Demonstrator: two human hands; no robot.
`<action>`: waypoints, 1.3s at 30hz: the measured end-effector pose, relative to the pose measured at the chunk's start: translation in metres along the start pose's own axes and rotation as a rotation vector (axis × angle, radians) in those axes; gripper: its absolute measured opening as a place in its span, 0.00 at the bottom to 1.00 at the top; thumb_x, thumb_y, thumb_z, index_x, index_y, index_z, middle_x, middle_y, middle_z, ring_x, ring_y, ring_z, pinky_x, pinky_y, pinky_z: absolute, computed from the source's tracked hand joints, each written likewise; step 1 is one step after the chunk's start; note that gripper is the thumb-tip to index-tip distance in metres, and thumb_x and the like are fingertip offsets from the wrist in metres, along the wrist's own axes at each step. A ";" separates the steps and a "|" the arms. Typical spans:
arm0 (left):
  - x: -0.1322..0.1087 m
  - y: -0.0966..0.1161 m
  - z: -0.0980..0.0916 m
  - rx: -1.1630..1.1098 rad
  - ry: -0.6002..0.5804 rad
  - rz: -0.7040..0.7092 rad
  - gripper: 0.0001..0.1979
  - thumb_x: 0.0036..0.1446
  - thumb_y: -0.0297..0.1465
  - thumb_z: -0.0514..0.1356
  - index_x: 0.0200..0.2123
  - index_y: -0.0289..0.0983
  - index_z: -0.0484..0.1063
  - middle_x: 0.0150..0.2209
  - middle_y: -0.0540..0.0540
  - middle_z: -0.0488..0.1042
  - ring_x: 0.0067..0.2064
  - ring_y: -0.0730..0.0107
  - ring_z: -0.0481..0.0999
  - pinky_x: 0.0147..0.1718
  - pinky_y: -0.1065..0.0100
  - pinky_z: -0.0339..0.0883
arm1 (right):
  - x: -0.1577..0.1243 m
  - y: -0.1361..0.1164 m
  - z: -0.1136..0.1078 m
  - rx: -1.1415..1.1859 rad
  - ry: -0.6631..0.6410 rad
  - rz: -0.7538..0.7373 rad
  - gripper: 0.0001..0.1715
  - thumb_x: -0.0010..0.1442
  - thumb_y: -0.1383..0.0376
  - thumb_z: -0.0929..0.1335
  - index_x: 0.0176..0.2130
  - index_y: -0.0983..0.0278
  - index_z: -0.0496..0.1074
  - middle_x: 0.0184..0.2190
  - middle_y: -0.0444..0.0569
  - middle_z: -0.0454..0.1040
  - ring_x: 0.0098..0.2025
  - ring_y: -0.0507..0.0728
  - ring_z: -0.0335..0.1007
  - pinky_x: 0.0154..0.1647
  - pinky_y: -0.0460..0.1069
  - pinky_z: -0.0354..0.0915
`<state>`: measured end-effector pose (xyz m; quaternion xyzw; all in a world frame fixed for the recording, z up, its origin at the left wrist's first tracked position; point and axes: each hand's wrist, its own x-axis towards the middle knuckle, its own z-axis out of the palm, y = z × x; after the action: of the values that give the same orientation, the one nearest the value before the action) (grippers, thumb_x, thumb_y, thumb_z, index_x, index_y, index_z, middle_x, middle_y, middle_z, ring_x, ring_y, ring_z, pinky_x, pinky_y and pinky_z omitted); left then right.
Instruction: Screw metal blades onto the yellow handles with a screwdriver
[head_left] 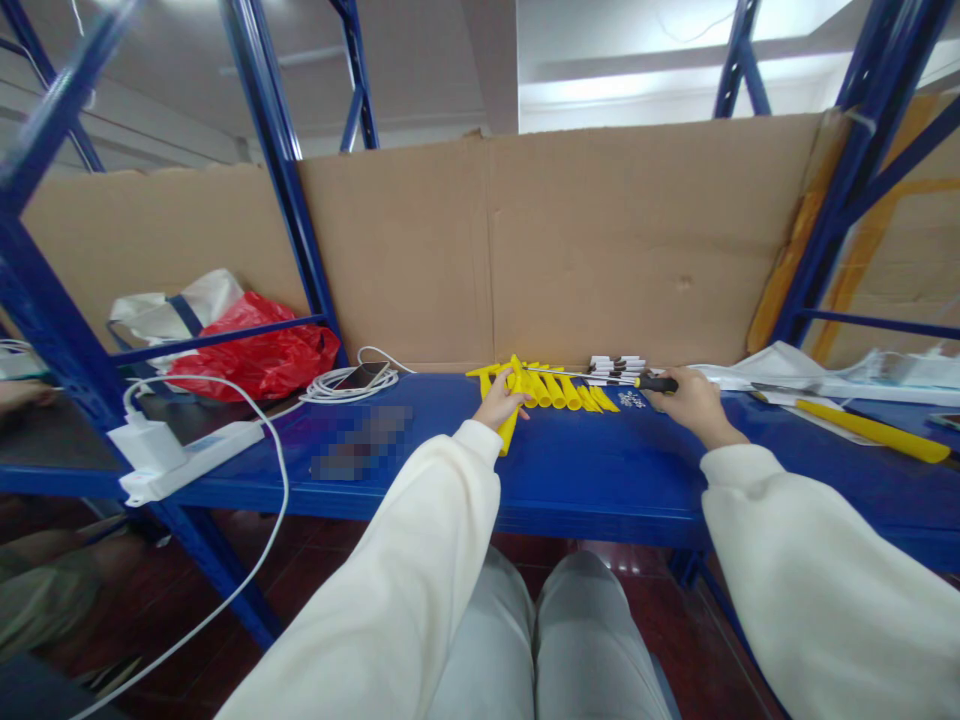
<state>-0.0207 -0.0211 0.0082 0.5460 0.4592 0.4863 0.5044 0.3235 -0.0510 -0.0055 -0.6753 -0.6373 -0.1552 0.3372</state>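
Observation:
My left hand is closed round a yellow plastic part with a tube-like lower end, held upright above the blue shelf. In my right hand is a screwdriver with a black and yellow handle. Its long metal shaft lies level and points left, the tip at the top of the yellow part; whether it touches a screw is too small to tell. Behind and to the right stands a row of similar yellow parts. Small silvery screws lie in a pile near my right hand, with white-and-black pieces stacked behind them.
A cardboard wall closes the back of the blue shelf. To the left are a coiled white cable, a power strip and a red plastic bag. A long yellow-handled tool lies on the right. Another person's hand shows far left.

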 end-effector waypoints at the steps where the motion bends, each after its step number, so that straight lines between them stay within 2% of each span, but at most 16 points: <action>1: 0.000 0.000 0.000 0.005 0.000 0.001 0.51 0.57 0.18 0.65 0.83 0.39 0.57 0.54 0.36 0.87 0.32 0.69 0.84 0.24 0.75 0.76 | 0.000 0.000 0.000 -0.001 0.003 -0.001 0.17 0.63 0.57 0.70 0.46 0.59 0.86 0.48 0.62 0.88 0.53 0.76 0.82 0.49 0.63 0.74; 8: 0.004 -0.004 -0.002 0.007 -0.009 0.018 0.51 0.57 0.17 0.65 0.83 0.38 0.59 0.53 0.36 0.87 0.34 0.66 0.86 0.25 0.74 0.76 | 0.001 0.000 0.000 -0.020 0.004 0.011 0.17 0.63 0.58 0.71 0.47 0.60 0.86 0.47 0.63 0.88 0.52 0.77 0.82 0.49 0.64 0.73; 12: 0.008 -0.007 -0.003 -0.002 -0.005 0.027 0.51 0.57 0.18 0.66 0.83 0.39 0.57 0.53 0.37 0.87 0.31 0.69 0.84 0.24 0.75 0.75 | 0.000 -0.001 0.000 -0.026 -0.006 0.025 0.20 0.64 0.57 0.70 0.49 0.61 0.86 0.47 0.63 0.87 0.52 0.76 0.82 0.50 0.63 0.73; 17: 0.008 -0.008 -0.003 0.022 -0.012 0.038 0.51 0.58 0.18 0.66 0.83 0.35 0.57 0.54 0.33 0.86 0.29 0.69 0.84 0.25 0.73 0.75 | -0.001 -0.003 -0.001 -0.027 -0.008 0.028 0.19 0.64 0.58 0.70 0.49 0.60 0.87 0.48 0.62 0.88 0.53 0.76 0.82 0.51 0.63 0.73; 20: 0.006 -0.007 -0.002 0.047 -0.010 0.031 0.50 0.60 0.19 0.65 0.84 0.36 0.56 0.56 0.33 0.85 0.27 0.73 0.81 0.24 0.74 0.75 | 0.000 -0.003 -0.001 -0.041 -0.015 0.030 0.19 0.65 0.58 0.71 0.50 0.61 0.87 0.49 0.62 0.88 0.52 0.75 0.82 0.50 0.62 0.73; 23: 0.004 -0.006 -0.002 0.048 -0.015 0.031 0.50 0.61 0.19 0.64 0.84 0.37 0.55 0.56 0.34 0.86 0.24 0.78 0.77 0.24 0.76 0.74 | 0.002 -0.001 0.002 -0.033 0.002 0.030 0.17 0.63 0.59 0.72 0.48 0.60 0.87 0.48 0.61 0.88 0.51 0.74 0.83 0.49 0.61 0.73; 26: 0.004 -0.006 -0.002 0.035 -0.028 0.035 0.51 0.60 0.19 0.65 0.84 0.39 0.55 0.55 0.36 0.86 0.24 0.77 0.78 0.24 0.76 0.74 | 0.004 0.005 0.007 -0.003 0.022 0.021 0.15 0.61 0.61 0.73 0.46 0.61 0.86 0.46 0.61 0.87 0.50 0.74 0.82 0.48 0.61 0.73; 33: 0.012 -0.013 -0.003 0.014 -0.023 0.069 0.48 0.63 0.19 0.69 0.83 0.37 0.58 0.50 0.38 0.87 0.24 0.78 0.77 0.23 0.75 0.75 | 0.007 0.021 0.013 -0.025 0.117 -0.099 0.16 0.62 0.57 0.74 0.47 0.61 0.85 0.44 0.61 0.83 0.49 0.74 0.79 0.49 0.64 0.74; 39: 0.024 -0.023 -0.007 0.022 -0.059 0.108 0.48 0.63 0.19 0.70 0.83 0.36 0.59 0.44 0.42 0.85 0.25 0.76 0.76 0.27 0.72 0.79 | 0.008 0.020 0.006 -0.146 0.125 -0.123 0.17 0.64 0.55 0.75 0.46 0.64 0.87 0.43 0.62 0.79 0.47 0.72 0.76 0.49 0.62 0.71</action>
<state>-0.0252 0.0054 -0.0126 0.5899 0.4192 0.4914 0.4846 0.3425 -0.0402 -0.0101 -0.6466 -0.6423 -0.2636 0.3161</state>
